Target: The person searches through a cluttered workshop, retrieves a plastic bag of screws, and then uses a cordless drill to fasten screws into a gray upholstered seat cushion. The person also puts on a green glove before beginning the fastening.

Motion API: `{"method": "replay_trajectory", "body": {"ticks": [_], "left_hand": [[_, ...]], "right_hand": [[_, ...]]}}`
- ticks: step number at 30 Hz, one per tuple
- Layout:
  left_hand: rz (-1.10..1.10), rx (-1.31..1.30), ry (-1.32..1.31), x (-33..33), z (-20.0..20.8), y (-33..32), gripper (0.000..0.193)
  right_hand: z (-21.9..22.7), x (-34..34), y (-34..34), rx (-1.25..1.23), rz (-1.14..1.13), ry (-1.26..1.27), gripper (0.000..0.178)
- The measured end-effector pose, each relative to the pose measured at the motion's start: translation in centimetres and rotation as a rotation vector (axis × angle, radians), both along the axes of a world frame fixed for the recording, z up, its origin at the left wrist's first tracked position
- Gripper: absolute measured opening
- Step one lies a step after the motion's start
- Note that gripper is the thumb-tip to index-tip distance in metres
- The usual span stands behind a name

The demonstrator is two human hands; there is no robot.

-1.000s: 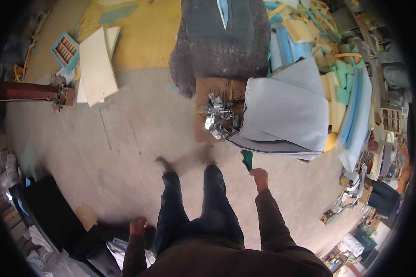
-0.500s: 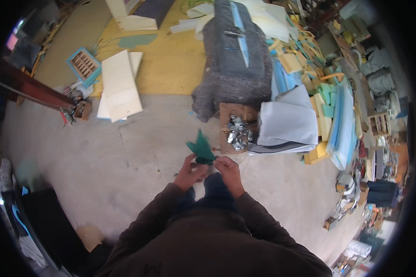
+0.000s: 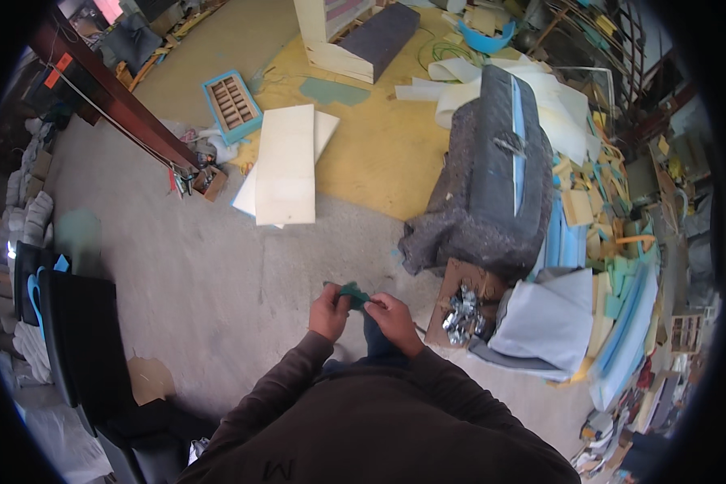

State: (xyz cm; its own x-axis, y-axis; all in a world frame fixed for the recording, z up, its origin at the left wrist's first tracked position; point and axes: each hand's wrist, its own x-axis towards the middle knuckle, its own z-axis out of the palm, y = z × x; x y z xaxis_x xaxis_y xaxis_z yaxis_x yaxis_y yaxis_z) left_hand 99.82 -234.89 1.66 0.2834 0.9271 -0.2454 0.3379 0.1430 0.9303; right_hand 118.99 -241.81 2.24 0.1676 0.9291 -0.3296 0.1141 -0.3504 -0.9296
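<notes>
A small dark green piece of limp, cloth-like material [image 3: 352,295] is stretched between my hands, in front of my body. My left hand [image 3: 328,313] grips its left end with curled fingers. At the other end, my right hand [image 3: 394,321] pinches it between thumb and fingertips. The material looks bunched, and part of it is hidden by my fingers. To the right of my right hand is a brown board or box [image 3: 439,316] with a heap of shiny metal parts [image 3: 463,315] on it.
A dark padded seat piece [image 3: 496,161] stands ahead to the right, beside folded grey fabric [image 3: 544,323] and foam scraps [image 3: 621,282]. Pale foam slabs [image 3: 286,165] lie ahead on the left. A black chair [image 3: 81,339] is at the near left, and a red-brown post [image 3: 121,105] rises beyond it.
The view has swung left, so the surroundings sit further right. The green material, which stood up above my hands, is now lower and bunched between them, with my left hand closed on it.
</notes>
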Motion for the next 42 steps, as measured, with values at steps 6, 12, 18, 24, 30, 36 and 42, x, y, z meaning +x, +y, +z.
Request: {"method": "replay_trajectory", "body": {"ticks": [6, 12, 18, 24, 30, 36, 42], "left_hand": [[-0.166, 0.319, 0.329, 7.1, 2.0, 7.0, 0.016], [-0.291, 0.418, 0.443, 12.8, 2.7, 15.1, 0.014], [-0.363, 0.362, 0.648, 16.7, 0.8, 24.9, 0.019], [-0.728, 0.417, 0.678, 20.7, 0.6, 34.3, 0.030], [-1.020, 0.461, 0.539, 23.4, 2.3, 43.0, 0.036], [-1.028, 0.389, 0.299, 25.2, 4.0, 50.5, 0.038], [-1.087, 0.575, 0.240, 28.3, 5.8, 55.5, 0.036]], "right_hand": [[-1.9, 5.2, 9.9, -0.224, 0.271, -0.364, 0.068], [-3.4, 13.4, 19.0, -0.499, 0.268, -0.193, 0.050], [-2.2, 15.6, 25.0, -0.505, 0.247, 0.752, 0.080], [-2.8, 18.0, 33.8, -0.075, -0.632, 0.589, 0.055], [-5.4, 17.8, 42.4, 0.284, -0.623, 1.010, 0.055], [-11.9, 21.9, 49.9, 0.490, -0.019, -0.363, 0.089], [-10.0, 24.1, 53.6, 0.008, -0.022, -0.858, 0.083]]}}
